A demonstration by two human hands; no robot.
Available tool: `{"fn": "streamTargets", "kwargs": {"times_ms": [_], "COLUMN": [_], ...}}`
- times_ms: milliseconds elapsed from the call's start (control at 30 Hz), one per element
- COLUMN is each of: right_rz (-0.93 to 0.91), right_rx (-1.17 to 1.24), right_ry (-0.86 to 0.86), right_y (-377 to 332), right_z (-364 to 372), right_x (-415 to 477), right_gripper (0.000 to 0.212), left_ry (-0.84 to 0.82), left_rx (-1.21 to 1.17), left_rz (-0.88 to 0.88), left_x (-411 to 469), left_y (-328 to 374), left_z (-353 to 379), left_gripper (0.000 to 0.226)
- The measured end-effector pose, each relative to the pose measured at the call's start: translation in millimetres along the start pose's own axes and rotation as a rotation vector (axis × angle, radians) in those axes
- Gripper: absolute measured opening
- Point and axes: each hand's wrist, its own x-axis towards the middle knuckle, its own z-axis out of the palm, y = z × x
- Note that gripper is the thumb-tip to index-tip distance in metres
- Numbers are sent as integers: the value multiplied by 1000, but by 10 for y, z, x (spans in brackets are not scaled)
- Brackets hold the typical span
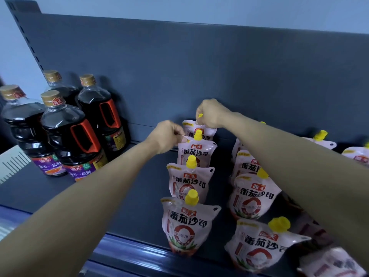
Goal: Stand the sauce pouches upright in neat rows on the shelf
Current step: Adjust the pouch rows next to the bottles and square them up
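Shelf deck [139, 188] backed by an upright rear panel [199, 66]. Four bottles [69, 136] grouped upright at 9 o'clock on the deck, two in front, two behind, rearmost pair near the panel. Left pouch row [187, 222] standing at centre, four deep, running from the front lip at 6 o'clock back toward 12 o'clock. Right pouch row [253, 194] just beside it toward 3 o'clock, partly hidden behind the right forearm. Further pouches [321, 140] at 3 o'clock, near the panel. Left hand [169, 136] touching the second pouch from the rear, left row; right hand [209, 114] on the spout of the rearmost pouch [201, 130], next to the panel.
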Motion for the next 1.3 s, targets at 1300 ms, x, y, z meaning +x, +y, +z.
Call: {"fn": "streamTargets", "kwargs": {"times_ms": [1300], "right_rz": [227], "right_rx": [-3], "right_ry": [107], "right_y": [115], "right_z": [-446], "right_x": [-2051], "right_gripper": [18], "left_ry": [-257], "left_rx": [209], "left_rz": [314], "left_x": [-1426], "left_y": [464], "left_z": [-298], "left_gripper": [5]}}
